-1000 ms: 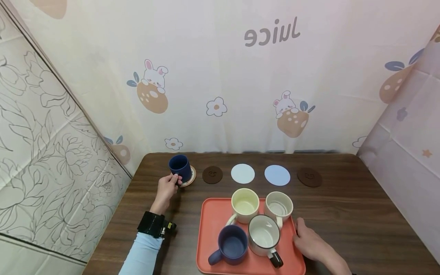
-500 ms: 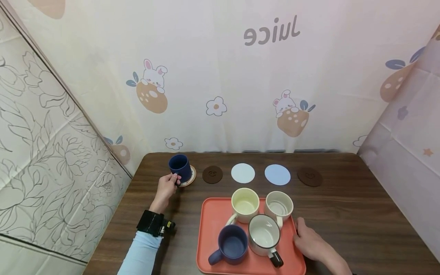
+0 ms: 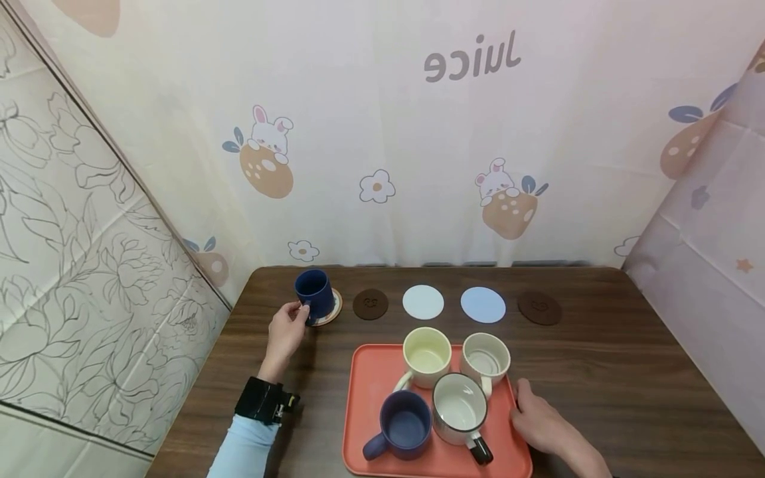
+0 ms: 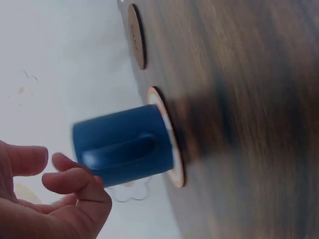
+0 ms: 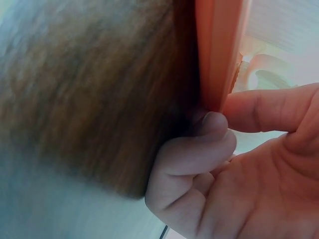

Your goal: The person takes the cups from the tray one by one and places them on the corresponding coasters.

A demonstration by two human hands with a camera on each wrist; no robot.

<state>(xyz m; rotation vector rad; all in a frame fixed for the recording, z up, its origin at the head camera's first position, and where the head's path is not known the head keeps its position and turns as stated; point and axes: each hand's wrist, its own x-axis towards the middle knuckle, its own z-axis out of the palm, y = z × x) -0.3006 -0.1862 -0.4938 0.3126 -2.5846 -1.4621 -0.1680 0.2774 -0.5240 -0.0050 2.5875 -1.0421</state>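
A dark blue mug (image 3: 315, 293) stands upright on a round, pale-patterned coaster (image 3: 337, 307) at the table's far left. My left hand (image 3: 286, 329) is just beside its handle. In the left wrist view the thumb (image 4: 29, 160) is apart from the loosely bent fingers (image 4: 75, 181), and the mug's handle (image 4: 122, 152) shows free of them. My right hand (image 3: 542, 423) grips the right edge of a red tray (image 3: 366, 372). In the right wrist view its fingers curl under the tray's rim (image 5: 219, 50), with the thumb on the upper side.
On the tray stand a yellow mug (image 3: 427, 358), a cream mug (image 3: 485, 358), a white mug with a black handle (image 3: 459, 403) and a navy mug (image 3: 406, 425). Along the back lie brown coasters (image 3: 370, 305) (image 3: 540, 308), a white coaster (image 3: 423, 302) and a light blue coaster (image 3: 483, 305). A printed curtain (image 3: 382, 133) hangs behind.
My left hand has let go of the blue mug's handle and drawn back slightly to the left. The mug stays on its coaster; my right hand and the tray have not moved.
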